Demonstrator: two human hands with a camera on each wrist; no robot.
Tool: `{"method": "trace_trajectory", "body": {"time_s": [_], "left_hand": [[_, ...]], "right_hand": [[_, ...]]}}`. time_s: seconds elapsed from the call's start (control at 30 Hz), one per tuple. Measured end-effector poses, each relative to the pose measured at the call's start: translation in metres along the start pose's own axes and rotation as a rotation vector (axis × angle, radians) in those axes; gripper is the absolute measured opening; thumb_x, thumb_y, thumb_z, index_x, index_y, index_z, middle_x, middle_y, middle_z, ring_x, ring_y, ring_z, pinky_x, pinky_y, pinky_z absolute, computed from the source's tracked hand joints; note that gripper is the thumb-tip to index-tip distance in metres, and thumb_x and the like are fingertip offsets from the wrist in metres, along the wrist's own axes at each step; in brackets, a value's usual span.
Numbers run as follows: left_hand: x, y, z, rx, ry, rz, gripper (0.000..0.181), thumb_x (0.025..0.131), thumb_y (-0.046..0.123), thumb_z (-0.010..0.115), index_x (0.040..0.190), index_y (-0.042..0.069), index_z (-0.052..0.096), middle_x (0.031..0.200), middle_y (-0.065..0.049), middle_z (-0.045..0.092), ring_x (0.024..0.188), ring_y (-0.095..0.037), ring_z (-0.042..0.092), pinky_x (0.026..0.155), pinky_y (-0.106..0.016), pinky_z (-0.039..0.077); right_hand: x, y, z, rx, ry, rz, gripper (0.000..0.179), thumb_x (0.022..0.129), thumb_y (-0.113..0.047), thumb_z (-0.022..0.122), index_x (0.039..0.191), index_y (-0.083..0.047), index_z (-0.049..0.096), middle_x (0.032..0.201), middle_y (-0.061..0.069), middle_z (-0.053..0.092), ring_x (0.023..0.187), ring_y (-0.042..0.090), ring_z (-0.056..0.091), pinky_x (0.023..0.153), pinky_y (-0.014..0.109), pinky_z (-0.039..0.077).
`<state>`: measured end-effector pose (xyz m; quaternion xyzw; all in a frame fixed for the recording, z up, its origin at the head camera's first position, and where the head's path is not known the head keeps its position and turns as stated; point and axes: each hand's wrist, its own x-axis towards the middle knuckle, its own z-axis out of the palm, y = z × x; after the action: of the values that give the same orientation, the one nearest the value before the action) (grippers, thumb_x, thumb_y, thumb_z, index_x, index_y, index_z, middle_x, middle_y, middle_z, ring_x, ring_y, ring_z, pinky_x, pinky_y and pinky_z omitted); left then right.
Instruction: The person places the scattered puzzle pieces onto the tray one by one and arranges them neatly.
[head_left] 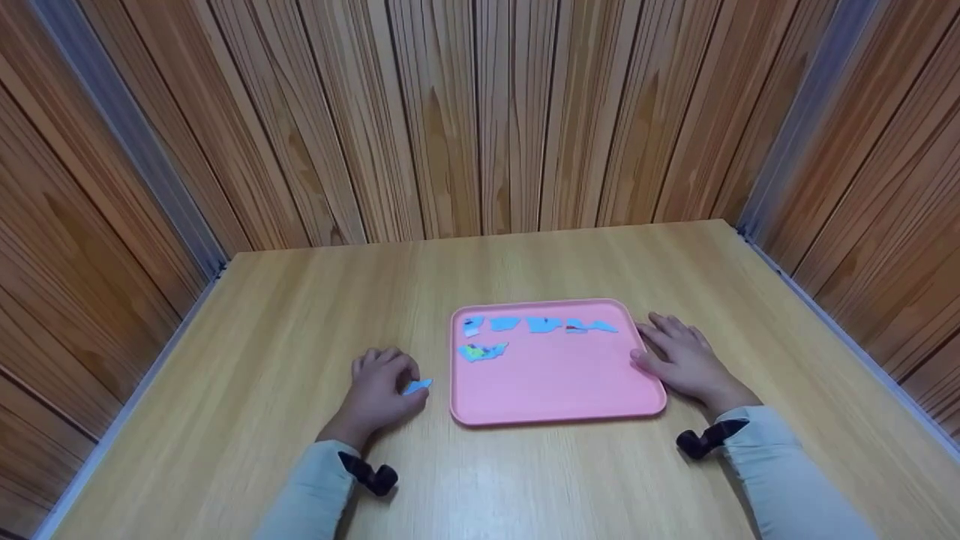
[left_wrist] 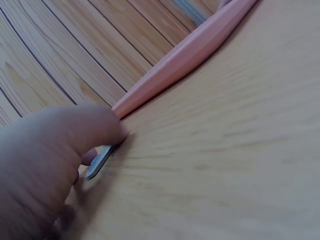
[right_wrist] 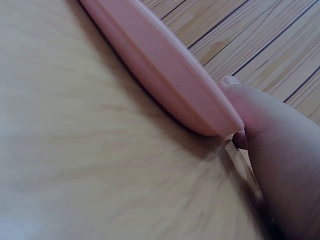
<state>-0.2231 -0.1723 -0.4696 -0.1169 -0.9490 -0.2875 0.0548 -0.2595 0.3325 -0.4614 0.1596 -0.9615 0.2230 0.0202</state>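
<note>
Left of the pink tray, my left hand pinches a flat light-blue puzzle piece between thumb and fingers, low over the table. The left wrist view shows the piece edge-on under the thumb, partly hidden by the hand. My right hand holds the tray's right edge, its thumb over the rim and the fingers along the outside. In the tray, several irregular blue puzzle pieces form a row near the far rim. Below that row's left end lies a blue piece with yellow-green print.
The tray lies flat on a light wooden table. Wood-plank walls rise behind the table and on both sides. A black wrist-worn device sits at the left cuff, another at the right.
</note>
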Motion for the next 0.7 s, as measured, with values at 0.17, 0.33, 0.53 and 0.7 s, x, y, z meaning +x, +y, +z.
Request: {"method": "trace_trajectory", "body": {"time_s": [0.17,0.33,0.53,0.7], "left_hand": [[0.0013,0.0002,-0.0012,-0.020,0.011,-0.006,0.019,0.079,0.036,0.078,0.085,0.026,0.063,0.093,0.010,0.054,0.100,-0.020,0.041,0.095,-0.046,0.026],[0.0000,0.0034,-0.0001,-0.020,0.021,0.003,0.015,0.076,0.027,0.076,0.087,0.026,0.065,0.089,0.013,0.055,0.097,-0.017,0.042,0.096,-0.044,0.030],[-0.0007,0.0082,0.0006,0.022,0.039,0.039,0.015,0.079,0.027,0.076,0.089,0.026,0.066,0.087,0.015,0.056,0.093,-0.015,0.043,0.092,-0.040,0.035],[0.0009,0.0085,-0.0003,0.015,0.040,0.046,0.016,0.082,0.028,0.077,0.094,0.025,0.067,0.091,0.016,0.058,0.094,-0.015,0.045,0.090,-0.039,0.037]], "right_hand": [[0.0008,-0.0003,0.0007,0.006,0.004,-0.004,0.073,0.099,-0.056,0.051,0.153,-0.007,0.042,0.161,0.026,0.025,0.150,0.049,0.012,0.117,0.064,0.002],[0.0002,0.0004,0.0008,0.005,-0.004,0.005,0.075,0.099,-0.059,0.050,0.154,-0.009,0.041,0.162,0.026,0.024,0.150,0.049,0.011,0.117,0.064,0.001],[-0.0002,0.0030,0.0007,0.008,-0.014,0.014,0.076,0.099,-0.060,0.049,0.155,-0.009,0.040,0.163,0.025,0.022,0.150,0.049,0.009,0.117,0.064,0.000],[0.0003,0.0020,0.0000,0.011,-0.011,0.008,0.076,0.099,-0.059,0.049,0.155,-0.008,0.040,0.163,0.026,0.023,0.150,0.049,0.009,0.117,0.064,0.000]]}}
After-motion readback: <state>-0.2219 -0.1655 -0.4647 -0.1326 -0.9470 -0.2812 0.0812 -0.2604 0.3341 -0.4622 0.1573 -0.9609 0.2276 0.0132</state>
